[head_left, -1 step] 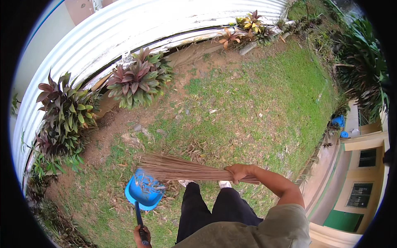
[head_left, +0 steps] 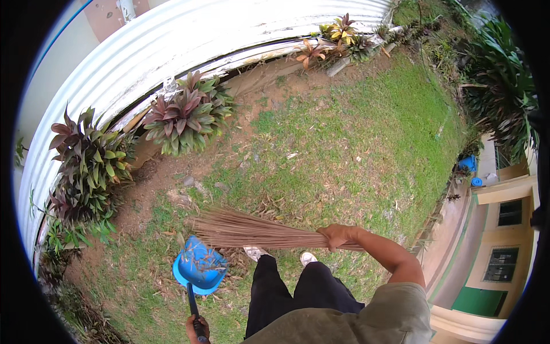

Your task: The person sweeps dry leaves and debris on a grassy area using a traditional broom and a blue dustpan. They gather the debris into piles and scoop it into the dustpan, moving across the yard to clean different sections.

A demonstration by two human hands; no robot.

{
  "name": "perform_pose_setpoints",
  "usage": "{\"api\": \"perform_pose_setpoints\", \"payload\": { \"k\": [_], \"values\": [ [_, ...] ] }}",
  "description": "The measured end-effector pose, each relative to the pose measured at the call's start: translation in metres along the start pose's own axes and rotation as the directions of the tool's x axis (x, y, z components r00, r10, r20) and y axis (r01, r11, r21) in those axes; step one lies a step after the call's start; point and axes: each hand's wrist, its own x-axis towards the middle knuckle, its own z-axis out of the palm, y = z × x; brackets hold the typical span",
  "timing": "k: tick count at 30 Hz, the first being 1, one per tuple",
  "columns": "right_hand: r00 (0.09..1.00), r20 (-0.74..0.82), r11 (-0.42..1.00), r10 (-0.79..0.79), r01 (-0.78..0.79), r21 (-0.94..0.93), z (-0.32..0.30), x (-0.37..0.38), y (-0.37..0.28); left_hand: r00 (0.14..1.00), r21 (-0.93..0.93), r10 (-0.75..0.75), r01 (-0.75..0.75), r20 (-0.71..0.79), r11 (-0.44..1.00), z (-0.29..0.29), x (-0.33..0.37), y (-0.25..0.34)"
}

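My right hand (head_left: 338, 236) is closed around the bound end of a stick broom (head_left: 269, 231) made of thin brown bristles. The broom lies across in front of my feet, its splayed tips pointing left over the upper rim of a blue dustpan (head_left: 192, 275). My left hand (head_left: 197, 328) grips the dustpan's long black handle (head_left: 193, 304) at the lower edge of the view. Inside the pan lie dry leaves (head_left: 209, 262), partly behind the bristle tips. More dry leaves are scattered on the grass around it.
Patchy grass (head_left: 321, 166) with leaf litter spreads ahead. Reddish leafy plants (head_left: 186, 112) stand along a white corrugated fence (head_left: 189, 43) at left. A building (head_left: 492, 241) with a paved walkway is at right. My white shoes (head_left: 308, 258) are beside the broom.
The broom and my right hand have shifted slightly to the right. More of my right shoe shows below the broom. The dustpan stays almost in place.
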Motion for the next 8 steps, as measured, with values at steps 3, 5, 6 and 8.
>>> {"api": "perform_pose_setpoints", "payload": {
  "k": [3,5,6,8],
  "values": [
    [0.960,-0.191,0.977,0.207,-0.194,0.084,-0.009,-0.042,0.082,0.992,0.114,0.084,-0.095,0.095,0.989,0.002,-0.007,-0.016],
    [0.883,-0.276,0.914,0.379,-0.311,0.261,0.003,-0.039,0.132,0.989,0.194,0.089,-0.111,0.114,0.975,0.003,-0.009,-0.034],
    [0.837,-0.280,0.852,0.470,-0.347,0.393,0.017,-0.028,0.152,0.992,0.166,0.094,-0.106,0.079,0.980,0.003,-0.009,-0.041],
    [0.786,-0.279,0.776,0.552,-0.360,0.518,0.031,-0.013,0.186,0.994,0.093,0.107,-0.107,0.014,0.990,0.008,-0.005,-0.056]
  ]
}}
